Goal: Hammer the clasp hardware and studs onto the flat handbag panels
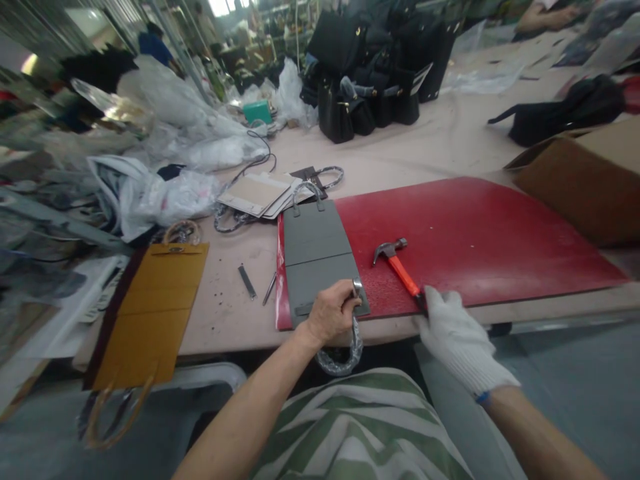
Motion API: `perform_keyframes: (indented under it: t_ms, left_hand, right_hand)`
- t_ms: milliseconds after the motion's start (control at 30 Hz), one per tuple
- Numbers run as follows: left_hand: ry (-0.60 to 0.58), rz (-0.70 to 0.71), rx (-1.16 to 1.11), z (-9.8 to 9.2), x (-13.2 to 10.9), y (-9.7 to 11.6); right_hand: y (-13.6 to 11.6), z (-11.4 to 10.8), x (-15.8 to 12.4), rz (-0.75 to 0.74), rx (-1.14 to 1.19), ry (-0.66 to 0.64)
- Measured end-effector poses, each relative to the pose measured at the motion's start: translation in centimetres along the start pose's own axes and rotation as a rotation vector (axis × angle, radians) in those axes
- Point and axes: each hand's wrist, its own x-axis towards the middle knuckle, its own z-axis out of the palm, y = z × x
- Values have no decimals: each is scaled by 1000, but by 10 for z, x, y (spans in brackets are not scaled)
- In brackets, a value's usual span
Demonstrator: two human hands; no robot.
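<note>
My bare left hand (pixel 331 311) is closed around a short shiny metal punch (pixel 357 288), upright near the lower right corner of a grey leather bag panel (pixel 319 233). The panel has a handle at each end. Its near handle (pixel 345 363), wrapped in clear plastic, hangs over the table edge below my hand. My right hand (pixel 453 333), in a white knitted glove, grips the black end of a claw hammer (pixel 403 273) with an orange handle. The hammer's head rests on or just above the red mat (pixel 480 240); I cannot tell which.
A mustard bag panel (pixel 163 287) lies at the left over the table edge. A dark strip (pixel 247 281) and a thin metal rod (pixel 269 289) lie beside the mat. Black bags (pixel 370 87), plastic wrapping (pixel 170 113) and a cardboard box (pixel 575 180) stand farther back.
</note>
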Motion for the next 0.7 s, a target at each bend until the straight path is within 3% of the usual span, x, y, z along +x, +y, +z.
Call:
perform_keyframes:
  t_ms: [100,167,300,367,500,633,700]
  left_hand:
    - [-10,-32,-1,0,0,0]
    - [-14,-40,-2,0,1,0]
    - [-39,-66,8,0,2,3]
    - [-43,-80,6,0,2,5]
    - [-39,-87,-18,-1,1,5]
    - [-32,-90,-50,-1,2,4]
    - [-34,-88,-56,-1,3,4]
  right_hand:
    - [11,8,9,-1,146,-41]
    - [17,1,10,-40,419,-51]
    - [21,-42,-16,-20,1148,-142]
    - [16,-67,-37,-30,1255,-146]
    - [7,-93,-60,-160,992,-14]
    - [14,-95,-50,-463,511,248]
    - [24,-102,-46,-485,374,335]
